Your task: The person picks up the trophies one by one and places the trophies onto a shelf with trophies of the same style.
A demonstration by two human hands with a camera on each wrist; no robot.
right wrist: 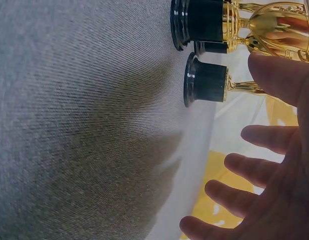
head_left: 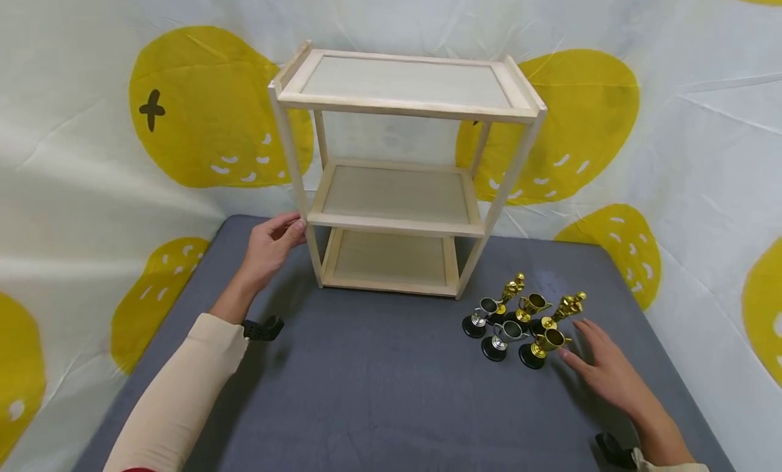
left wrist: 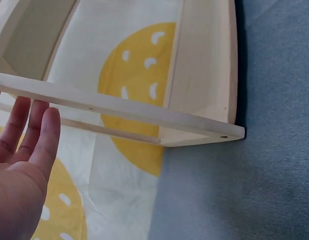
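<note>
Our left hand (head_left: 269, 244) rests open-fingered against the wooden shelf rack's (head_left: 403, 180) front left post, steadying it; our right hand (head_left: 601, 363), fingers spread, reaches the nearest gold trophy cup (head_left: 540, 346) on the grey surface (head_left: 366, 377). We should pinch its stem without toppling neighbouring trophies (head_left: 504, 316).

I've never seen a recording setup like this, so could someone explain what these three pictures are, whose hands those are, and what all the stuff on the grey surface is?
No machine here: a person wears three cameras. The wide picture comes from the head, looking down; the other two come from each wrist, close to that hand.

On the grey table stands a wooden shelf unit with three levels, nothing on them. To its right is a cluster of small trophies, gold and silver cups and figures on black bases.

The left hand touches the shelf's front left post, its fingers loosely around it. The right hand lies open beside the trophies, fingertips close to the nearest gold cup. Neither hand holds anything up.
</note>
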